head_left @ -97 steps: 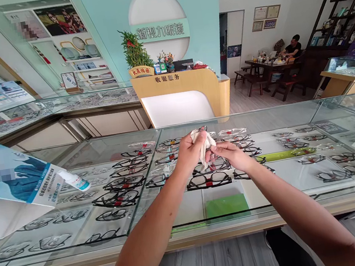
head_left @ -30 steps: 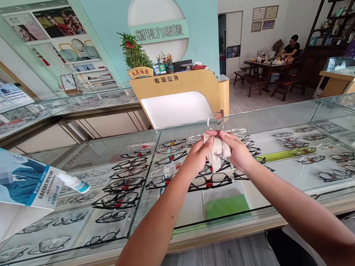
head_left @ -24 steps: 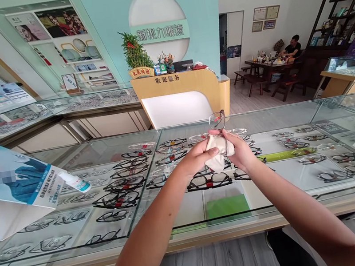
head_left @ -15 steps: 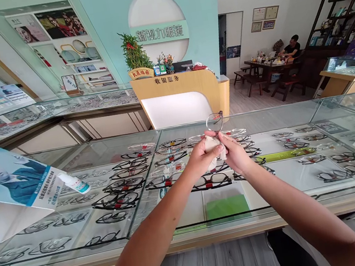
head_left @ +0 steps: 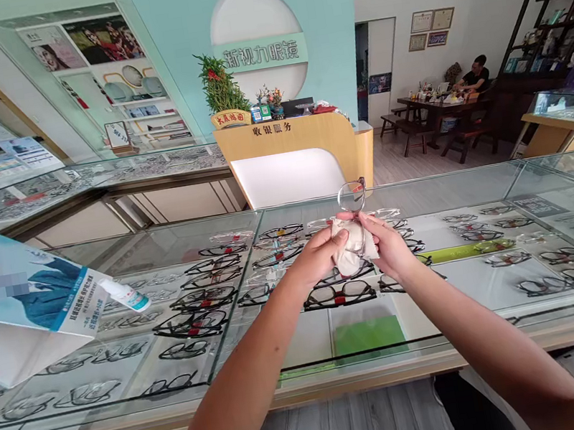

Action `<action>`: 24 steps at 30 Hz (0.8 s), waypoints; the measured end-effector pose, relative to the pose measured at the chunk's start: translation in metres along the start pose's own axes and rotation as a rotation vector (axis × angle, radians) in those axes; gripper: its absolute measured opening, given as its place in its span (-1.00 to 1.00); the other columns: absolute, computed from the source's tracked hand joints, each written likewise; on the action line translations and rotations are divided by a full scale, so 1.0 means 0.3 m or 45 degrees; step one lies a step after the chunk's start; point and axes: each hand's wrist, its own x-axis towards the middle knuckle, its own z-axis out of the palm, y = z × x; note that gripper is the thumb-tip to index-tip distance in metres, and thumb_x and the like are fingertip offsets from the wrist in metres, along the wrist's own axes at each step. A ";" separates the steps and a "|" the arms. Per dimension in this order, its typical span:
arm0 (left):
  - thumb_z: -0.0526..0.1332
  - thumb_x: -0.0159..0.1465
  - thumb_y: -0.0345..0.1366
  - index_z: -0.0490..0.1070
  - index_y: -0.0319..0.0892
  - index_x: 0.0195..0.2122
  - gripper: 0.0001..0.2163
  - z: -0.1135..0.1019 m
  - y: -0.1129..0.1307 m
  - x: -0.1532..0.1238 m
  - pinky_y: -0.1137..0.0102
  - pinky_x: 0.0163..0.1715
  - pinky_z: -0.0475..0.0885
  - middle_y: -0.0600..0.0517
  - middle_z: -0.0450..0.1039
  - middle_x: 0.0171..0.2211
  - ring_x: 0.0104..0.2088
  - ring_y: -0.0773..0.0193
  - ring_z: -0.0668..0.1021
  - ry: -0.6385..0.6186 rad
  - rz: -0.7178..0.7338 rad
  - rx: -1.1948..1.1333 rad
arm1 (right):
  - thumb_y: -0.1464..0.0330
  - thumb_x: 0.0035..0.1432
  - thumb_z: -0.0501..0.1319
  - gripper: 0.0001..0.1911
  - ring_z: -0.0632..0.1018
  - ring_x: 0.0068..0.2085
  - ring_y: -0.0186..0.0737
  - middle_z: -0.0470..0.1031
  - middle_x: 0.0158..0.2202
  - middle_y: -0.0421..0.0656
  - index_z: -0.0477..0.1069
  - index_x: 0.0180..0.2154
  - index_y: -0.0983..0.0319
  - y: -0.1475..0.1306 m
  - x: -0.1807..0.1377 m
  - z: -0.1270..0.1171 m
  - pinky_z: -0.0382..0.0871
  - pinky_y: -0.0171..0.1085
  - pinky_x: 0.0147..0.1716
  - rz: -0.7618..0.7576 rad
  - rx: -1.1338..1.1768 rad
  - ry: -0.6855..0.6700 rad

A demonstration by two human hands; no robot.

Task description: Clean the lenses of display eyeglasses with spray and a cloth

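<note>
A pair of eyeglasses (head_left: 352, 196) is held up above the glass counter, one round clear lens standing out beyond my fingers. My right hand (head_left: 385, 241) grips the frame, thumb and fingers closed on it. Pinched in my left hand (head_left: 320, 253) is a pale cream cloth (head_left: 350, 250), which lies against the lower part of the glasses. The cloth and my fingers hide the other lens. Below both hands, under the glass, black-framed eyeglasses (head_left: 339, 295) with red tags are laid out in rows.
On the glass counter's left side stand a blue-and-white box (head_left: 17, 301) and a small white bottle (head_left: 124, 294). Behind the counter are a wooden cashier desk (head_left: 286, 139) and a potted plant (head_left: 221, 91). A person (head_left: 475, 77) sits at a dark table, back right.
The cloth is now more spread out, showing a larger area below the lens. My left thumb has shifted up and left. The view has drifted slightly.
</note>
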 end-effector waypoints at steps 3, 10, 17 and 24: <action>0.64 0.27 0.04 0.66 -0.21 0.12 -0.45 -0.013 0.003 -0.008 0.22 0.01 0.62 -0.17 0.79 -0.07 -0.02 -0.04 0.79 -0.057 -0.007 0.029 | -0.14 0.11 0.59 -0.38 0.29 -0.50 -0.29 0.32 -0.57 -0.29 0.79 -0.04 0.22 -0.008 0.001 -0.001 0.19 -0.27 -0.46 0.008 0.038 0.026; 0.67 0.21 0.04 0.61 -0.22 -0.13 -0.52 0.032 -0.002 -0.004 0.31 -0.24 0.62 -0.11 0.76 -0.23 -0.28 0.12 0.76 0.003 0.029 0.078 | -0.15 0.16 0.58 -0.37 0.12 -0.55 -0.37 0.08 -0.62 -0.40 0.80 0.01 0.21 0.006 -0.011 0.012 0.05 -0.34 -0.59 0.010 0.041 -0.052; 0.52 0.22 0.38 0.48 -0.13 -0.10 -0.35 0.066 -0.040 0.002 0.43 -0.64 0.42 0.14 0.54 -0.56 -0.62 0.26 0.57 0.358 0.112 0.095 | -0.22 0.14 0.57 -0.33 0.31 -0.49 -0.30 0.38 -0.51 -0.29 0.80 0.02 0.16 0.004 -0.025 0.039 0.37 -0.28 -0.55 -0.002 -0.046 -0.114; 0.55 0.16 0.41 0.65 -0.16 -0.02 -0.28 0.037 -0.062 0.010 0.30 -0.32 0.61 -0.01 0.71 -0.35 -0.32 0.09 0.75 0.335 0.037 0.004 | -0.10 0.14 0.59 -0.46 0.16 -0.58 -0.37 0.16 -0.63 -0.38 0.79 -0.11 0.21 0.001 -0.011 0.011 0.16 -0.32 -0.59 0.008 -0.004 0.001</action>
